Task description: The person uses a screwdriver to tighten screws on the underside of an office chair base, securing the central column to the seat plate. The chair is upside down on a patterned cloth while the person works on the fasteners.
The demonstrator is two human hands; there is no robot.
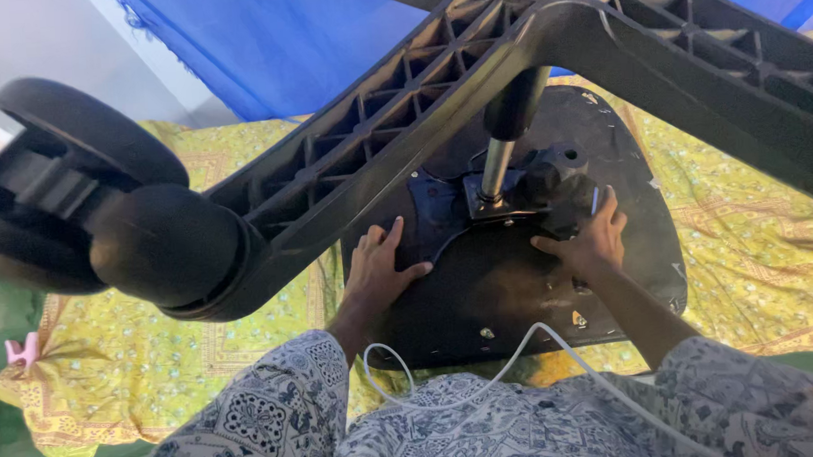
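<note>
Seat underside (521, 297): black, rounded plate of an upturned office chair, lying flat on the yellow cloth in the middle of the scene, just beyond the person's knees.
Mechanism plate (507, 205): dark metal bracket at the middle of the seat underside, with a black knob (565, 160) at its right.
Gas column (500, 154): shiny metal tube rising from the bracket, tilted right, up into the hub of the base.
Star base (473, 77): black ribbed plastic legs spreading across the top of the view, very near the camera.
Caster (99, 207): black twin wheel on the leg end at near left, blurred by closeness.
Left hand (376, 263): palm down, fingers spread flat, pressing on the seat underside left of the bracket; it grasps nothing.
Right hand (588, 237): fingers curled against the black part of the mechanism right of the column; whether they close round it I cannot tell.
Yellow cloth (749, 220): patterned sheet under the seat, over a green surface.
White cable (489, 382): loops across the patterned lap at the near edge.
</note>
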